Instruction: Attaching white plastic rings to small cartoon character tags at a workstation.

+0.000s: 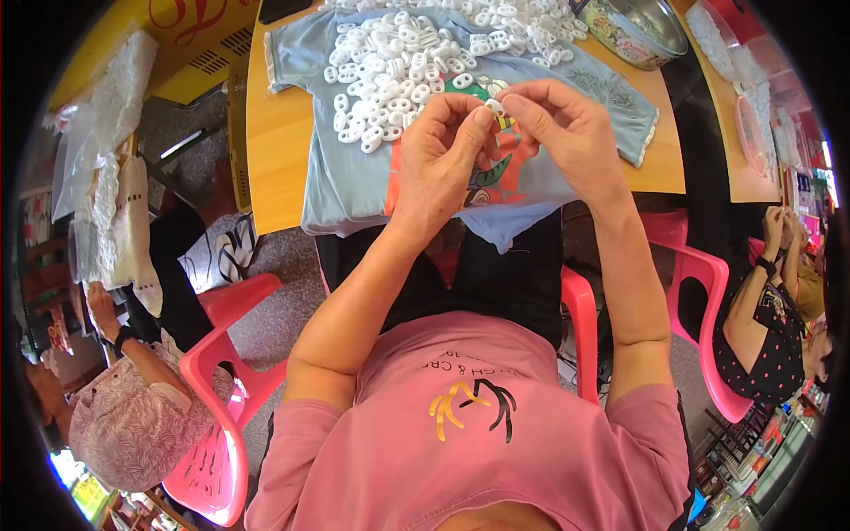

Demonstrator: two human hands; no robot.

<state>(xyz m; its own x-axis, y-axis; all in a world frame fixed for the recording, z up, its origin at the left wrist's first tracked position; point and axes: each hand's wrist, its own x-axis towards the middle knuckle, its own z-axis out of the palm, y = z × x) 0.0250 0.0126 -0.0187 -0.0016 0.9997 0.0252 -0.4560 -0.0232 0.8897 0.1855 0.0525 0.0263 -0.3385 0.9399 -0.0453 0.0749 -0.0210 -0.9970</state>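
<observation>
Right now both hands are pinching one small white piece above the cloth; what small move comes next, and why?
Probably press the small white plastic piece together between the fingertips of the left hand and right hand, then drop it on the blue cloth. Both hands already pinch it above the pile of white rings.

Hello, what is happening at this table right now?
A person in a pink shirt sits at a wooden table. The left hand and right hand pinch one small white plastic piece between their fingertips. A pile of similar white pieces lies on a light blue shirt spread on the table. A metal bowl stands behind. Other people sit on both sides.
</observation>
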